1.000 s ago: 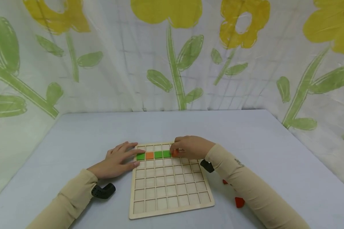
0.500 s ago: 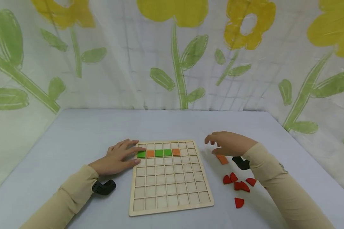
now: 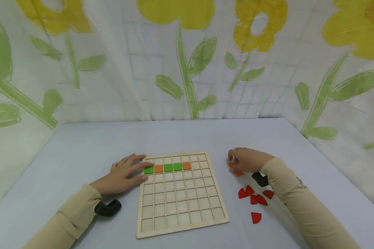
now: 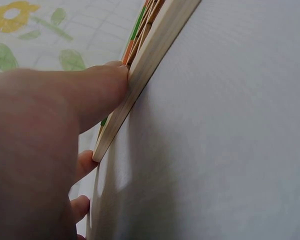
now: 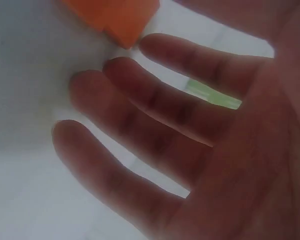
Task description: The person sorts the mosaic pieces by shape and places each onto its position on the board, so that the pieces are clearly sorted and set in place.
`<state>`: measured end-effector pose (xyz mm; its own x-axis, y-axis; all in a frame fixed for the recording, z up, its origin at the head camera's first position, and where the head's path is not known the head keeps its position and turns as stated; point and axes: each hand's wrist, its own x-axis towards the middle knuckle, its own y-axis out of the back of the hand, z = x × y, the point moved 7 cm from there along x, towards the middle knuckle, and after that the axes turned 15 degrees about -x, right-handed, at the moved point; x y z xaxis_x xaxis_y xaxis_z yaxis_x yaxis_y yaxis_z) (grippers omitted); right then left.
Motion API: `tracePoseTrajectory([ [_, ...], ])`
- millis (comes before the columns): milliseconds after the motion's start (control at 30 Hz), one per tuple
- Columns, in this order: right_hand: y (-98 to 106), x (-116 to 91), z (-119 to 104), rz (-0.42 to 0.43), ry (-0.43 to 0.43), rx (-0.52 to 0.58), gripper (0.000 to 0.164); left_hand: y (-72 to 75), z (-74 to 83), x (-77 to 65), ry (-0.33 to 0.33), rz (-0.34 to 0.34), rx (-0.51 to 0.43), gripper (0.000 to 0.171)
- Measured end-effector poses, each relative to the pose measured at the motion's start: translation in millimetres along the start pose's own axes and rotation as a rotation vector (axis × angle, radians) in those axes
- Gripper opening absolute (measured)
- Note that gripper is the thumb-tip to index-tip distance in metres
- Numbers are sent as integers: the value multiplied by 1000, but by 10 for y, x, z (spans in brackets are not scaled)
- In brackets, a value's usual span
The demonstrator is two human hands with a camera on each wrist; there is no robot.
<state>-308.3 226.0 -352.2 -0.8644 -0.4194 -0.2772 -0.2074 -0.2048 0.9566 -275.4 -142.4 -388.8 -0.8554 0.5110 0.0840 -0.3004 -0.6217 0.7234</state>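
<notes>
A square wooden grid board lies on the table. Its second row from the far side carries green tiles and orange tiles. My left hand rests at the board's left edge, fingers extended, the index finger over the leftmost green tile. In the left wrist view the thumb touches the board's edge. Right of the board, my right hand reaches down over loose orange tiles. In the right wrist view its loosely bent fingers are spread, one fingertip beside an orange tile.
Several red quarter-circle pieces lie scattered right of the board, nearer the body than the right hand. A white curtain printed with yellow flowers hangs behind the table.
The right hand has left the orange tile in the board's row, moved right, and come down onto the loose orange tiles. The left hand keeps its place on the board.
</notes>
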Motion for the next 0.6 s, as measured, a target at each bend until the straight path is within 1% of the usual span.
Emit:
tracePoseTrajectory([
  [133, 5, -2, -12, 6, 9, 9, 24, 2, -1, -5, -2, 0, 0, 45],
  [367, 3, 31, -20, 18, 29, -21, 18, 12, 1, -27, 4, 3, -1, 45],
  [500, 7, 57, -6, 39, 37, -7, 21, 9, 11, -26, 6, 2, -14, 45],
  [600, 41, 76, -30, 79, 59, 27, 24, -3, 13, -12, 7, -5, -29, 47],
])
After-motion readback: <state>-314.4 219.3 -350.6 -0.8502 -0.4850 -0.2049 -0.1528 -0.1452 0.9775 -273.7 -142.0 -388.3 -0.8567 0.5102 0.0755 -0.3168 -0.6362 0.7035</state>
